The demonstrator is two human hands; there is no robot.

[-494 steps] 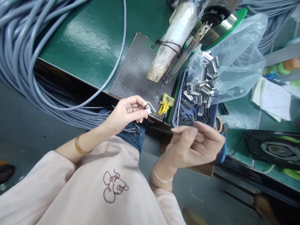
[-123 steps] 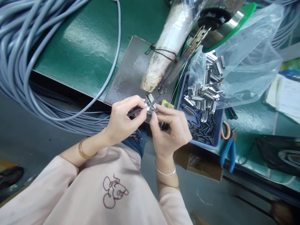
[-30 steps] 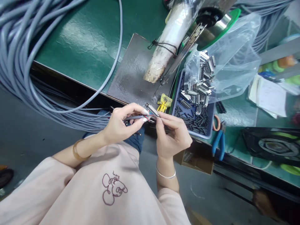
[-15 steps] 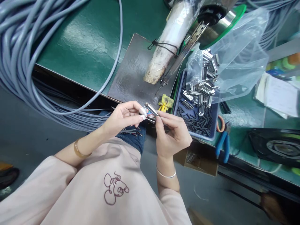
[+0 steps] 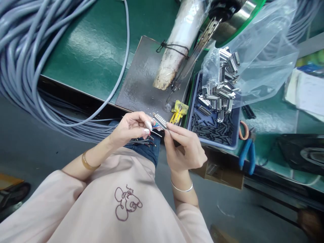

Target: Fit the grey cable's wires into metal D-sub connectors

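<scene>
A silver multi-pin connector point(image 5: 160, 120) with thin coloured wires point(image 5: 156, 126) at its rear is in front of me, between my hands. My right hand point(image 5: 186, 146) pinches the connector's right end between thumb and fingertips. My left hand point(image 5: 133, 128) is closed in a pinch at the wire side, its thumb and fingers around the wires. A thin, light metallic strip point(image 5: 156, 134) sticks out below the left fingertips; I cannot tell what it is. Several grey cables with dark wire ends point(image 5: 149, 143) lie across my lap beneath the hands.
A soldering iron point(image 5: 186, 67) hangs over a dark metal plate point(image 5: 141, 74) by a white wrapped bundle point(image 5: 172, 50). Right of a yellow clip-like piece point(image 5: 178, 112) is a blue tray point(image 5: 236, 135) with connectors and black sleeves. Blue-handled pliers point(image 5: 248, 153) lie farther right. Grey cable coils point(image 5: 20, 60) fill the left.
The connector has shifted slightly left and turned, so its pin row shows more. Both hands moved a little left with it. The thin strip stands farther from the connector.
</scene>
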